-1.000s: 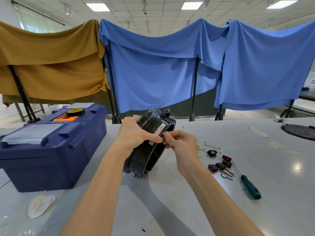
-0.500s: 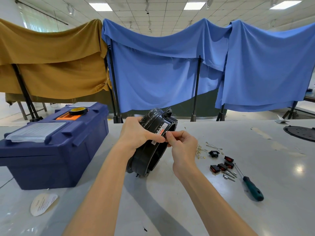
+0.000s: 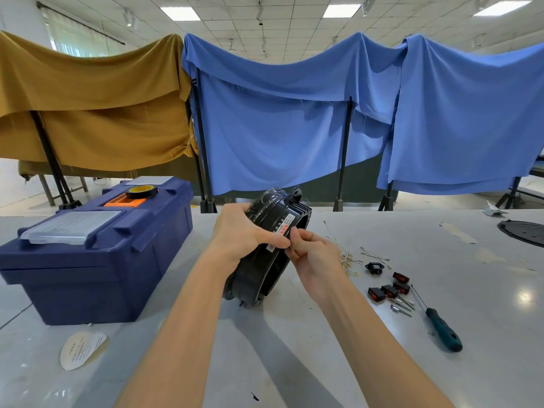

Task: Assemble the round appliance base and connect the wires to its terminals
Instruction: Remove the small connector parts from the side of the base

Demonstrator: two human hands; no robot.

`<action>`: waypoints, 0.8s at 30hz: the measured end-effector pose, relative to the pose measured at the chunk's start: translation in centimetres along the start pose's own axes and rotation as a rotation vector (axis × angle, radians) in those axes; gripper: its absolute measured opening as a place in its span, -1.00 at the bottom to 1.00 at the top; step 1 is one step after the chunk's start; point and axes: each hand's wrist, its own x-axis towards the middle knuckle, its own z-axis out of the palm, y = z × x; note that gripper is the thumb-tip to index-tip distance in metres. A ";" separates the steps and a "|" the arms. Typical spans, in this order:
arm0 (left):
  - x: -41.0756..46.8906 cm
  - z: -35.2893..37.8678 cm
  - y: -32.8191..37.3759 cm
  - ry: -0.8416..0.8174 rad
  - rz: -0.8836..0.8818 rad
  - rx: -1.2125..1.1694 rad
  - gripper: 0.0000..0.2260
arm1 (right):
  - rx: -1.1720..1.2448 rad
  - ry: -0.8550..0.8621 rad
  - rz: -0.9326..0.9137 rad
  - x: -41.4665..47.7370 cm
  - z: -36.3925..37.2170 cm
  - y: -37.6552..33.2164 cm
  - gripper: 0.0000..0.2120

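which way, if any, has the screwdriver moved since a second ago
No. The screwdriver lies just as before beside the red rocker switches, tip toward them; the camera shifted.

Bare table [image 3: 279, 348] lies open in the near middle. The toolbox [image 3: 97, 269] blocks the left; switches [image 3: 390, 290], wires [image 3: 347, 256] and a screwdriver [image 3: 444, 331] clutter the right.
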 end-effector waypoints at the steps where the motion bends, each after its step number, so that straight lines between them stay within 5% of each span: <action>1: 0.0 0.1 0.0 0.006 0.000 0.002 -0.56 | 0.065 -0.006 0.046 0.0 0.1 0.1 -0.96; 8: -0.2 0.8 0.1 0.039 0.000 0.030 -0.52 | 0.388 0.056 0.226 0.0 0.7 0.7 -0.85; 15: -0.5 1.1 0.2 0.048 0.001 0.039 -0.51 | 0.375 0.087 0.244 -0.1 0.9 0.8 -0.81; 24: -0.8 1.4 0.4 0.062 0.030 0.095 -0.50 | 0.082 0.271 -0.107 -1.8 0.8 0.5 -0.86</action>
